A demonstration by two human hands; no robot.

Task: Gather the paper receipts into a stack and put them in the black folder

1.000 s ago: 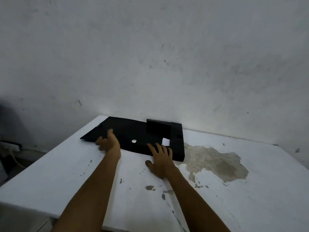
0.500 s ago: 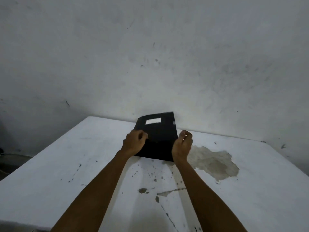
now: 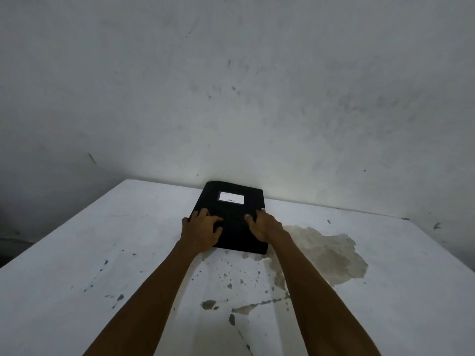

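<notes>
Two bare forearms are reaching away from the camera across a white table (image 3: 77,253), its paint flaking into a brown patch (image 3: 326,253) just right of the black folder (image 3: 231,217). The left hand (image 3: 200,231) is lying flat on the folder's near left corner, fingers spread and gripping nothing; the right hand (image 3: 266,226) is pressing palm-down on the near right edge, fingers loosely apart, likewise clamped on nothing. The folder is lying closed on the table directly beyond both wrists, its long axis running away from the person toward the wall (image 3: 231,86), its far edge near the wall's foot. Both hands are sitting about equally near it, one to each side of its midline. A white label (image 3: 230,197) is showing on the folder's far half, its writing too small to read. No loose receipts are showing anywhere around the folder; whether they are lying inside cannot be told, so the job is probably finishing.
</notes>
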